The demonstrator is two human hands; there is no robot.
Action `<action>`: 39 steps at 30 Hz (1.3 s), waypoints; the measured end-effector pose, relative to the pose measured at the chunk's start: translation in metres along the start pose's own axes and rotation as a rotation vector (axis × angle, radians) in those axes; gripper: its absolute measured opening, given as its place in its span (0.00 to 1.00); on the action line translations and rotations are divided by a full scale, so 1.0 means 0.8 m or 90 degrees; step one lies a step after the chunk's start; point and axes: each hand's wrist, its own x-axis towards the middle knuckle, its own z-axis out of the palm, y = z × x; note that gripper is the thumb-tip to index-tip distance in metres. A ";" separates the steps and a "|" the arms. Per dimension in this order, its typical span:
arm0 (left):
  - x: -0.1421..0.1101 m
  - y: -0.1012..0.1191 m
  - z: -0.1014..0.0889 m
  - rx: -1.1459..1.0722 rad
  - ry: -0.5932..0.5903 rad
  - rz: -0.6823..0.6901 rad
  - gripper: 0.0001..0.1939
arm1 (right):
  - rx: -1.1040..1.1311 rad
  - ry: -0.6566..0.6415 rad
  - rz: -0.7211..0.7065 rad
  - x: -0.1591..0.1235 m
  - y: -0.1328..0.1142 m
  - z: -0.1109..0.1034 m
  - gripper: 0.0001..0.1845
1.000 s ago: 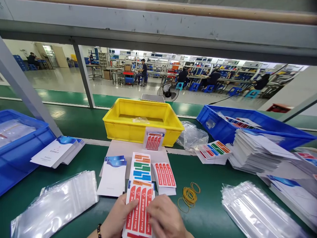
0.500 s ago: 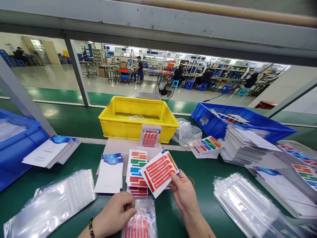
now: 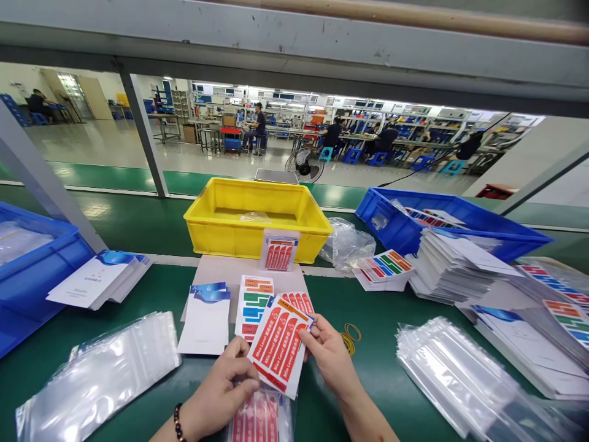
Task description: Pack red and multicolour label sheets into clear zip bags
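My right hand (image 3: 329,353) pinches the right edge of a red-and-white sticker sheet (image 3: 280,344). An orange strip runs along its upper edge, and a blue-edged piece shows behind it. The sheet slants down over the upper end of a clear plastic bag (image 3: 288,417) through which red stickers show. My left hand (image 3: 230,380), wearing a beaded bracelet, has curled fingers by the bag's mouth, touching near the sheet's lower left corner. Just beyond lie a multicoloured sticker sheet (image 3: 255,301) and, to its left, a stack of white-and-blue booklets (image 3: 205,325).
A yellow bin (image 3: 257,236) stands behind, with a bagged sticker set (image 3: 279,252) against its front. Blue bins (image 3: 386,224) flank the bench. Clear bags (image 3: 110,374) lie left, more bags (image 3: 455,368) right. Rubber bands (image 3: 350,341) and a booklet pile (image 3: 446,270) are on the right.
My right hand has lowered the red sticker sheet down and left toward the bag and turned it steeper. My left hand has risen slightly to meet its corner. Rubber bands are now uncovered.
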 end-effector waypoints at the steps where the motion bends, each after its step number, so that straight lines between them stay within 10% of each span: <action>1: 0.000 -0.001 0.001 -0.010 0.014 -0.006 0.11 | -0.003 -0.012 0.005 0.000 0.002 0.001 0.26; 15: -0.004 -0.003 0.010 -0.170 0.023 -0.068 0.09 | -0.110 -0.151 -0.002 -0.012 0.009 -0.002 0.21; 24: -0.002 -0.001 0.012 -0.171 0.034 -0.049 0.10 | -0.066 -0.013 -0.041 -0.012 0.010 0.002 0.18; 32: -0.004 -0.004 0.012 -0.112 0.134 -0.006 0.13 | -0.286 -0.468 -0.123 -0.027 -0.011 0.023 0.15; 39: -0.004 0.002 0.007 -0.208 0.119 -0.127 0.17 | -0.284 -0.350 -0.097 -0.025 -0.004 0.023 0.11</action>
